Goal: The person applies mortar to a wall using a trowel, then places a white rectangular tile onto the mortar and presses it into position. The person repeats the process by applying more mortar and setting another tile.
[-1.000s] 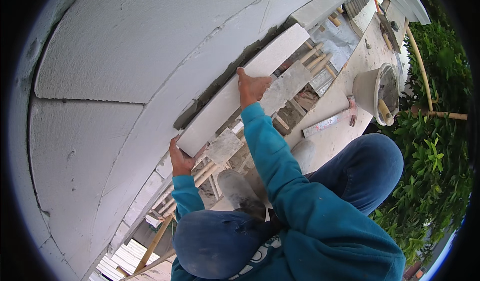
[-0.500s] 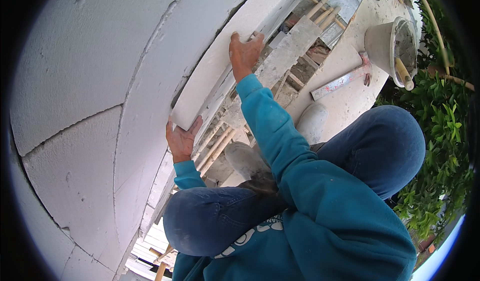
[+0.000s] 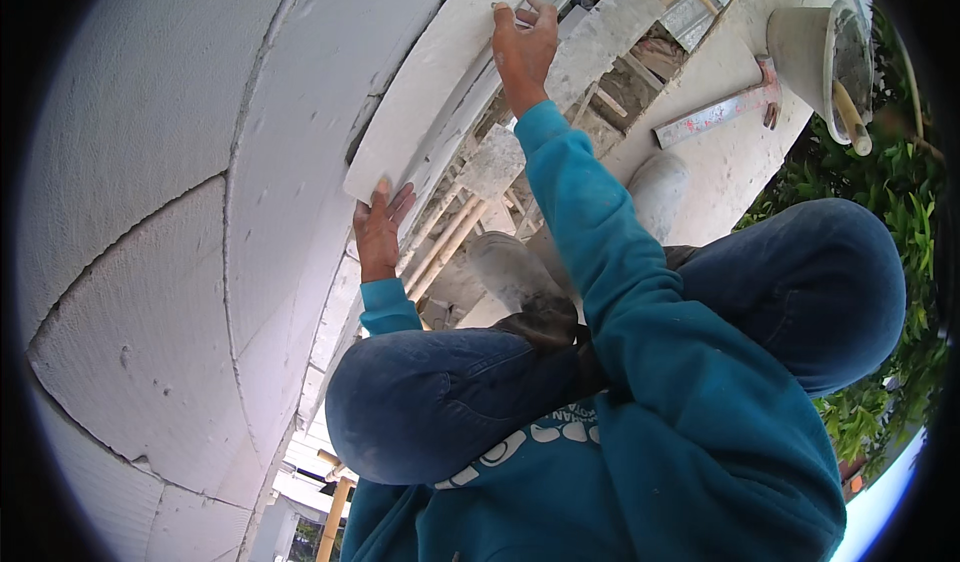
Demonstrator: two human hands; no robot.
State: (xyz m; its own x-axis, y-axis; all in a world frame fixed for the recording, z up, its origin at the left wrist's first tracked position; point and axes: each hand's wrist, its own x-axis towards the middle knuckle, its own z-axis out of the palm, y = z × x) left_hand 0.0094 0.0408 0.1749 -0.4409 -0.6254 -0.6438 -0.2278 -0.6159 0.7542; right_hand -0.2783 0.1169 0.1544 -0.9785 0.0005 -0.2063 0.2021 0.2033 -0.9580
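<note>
Green leaves (image 3: pixel 885 307) hung at three o'clock; a bucket (image 3: pixel 800 52) and a hammer (image 3: pixel 712 116) sat at two. Toward twelve, the left hand (image 3: pixel 378 237) and right hand (image 3: pixel 525 57) held a long white block (image 3: pixel 428 92) beside the wall (image 3: pixel 300 142).

My left hand (image 3: pixel 378 237) reaches out just ahead of my left knee (image 3: pixel 375 417), its thumb pointing away from that knee and parted from the fingers (image 3: pixel 403 202). My right hand (image 3: pixel 525 50) is farther ahead and to the right of the knee, thumb also apart from the partly curled fingers. My right arm (image 3: pixel 600 232) stretches long, slightly bent. Only a short stretch of my left forearm (image 3: pixel 391 307) shows beyond the left knee, which covers the elbow.
</note>
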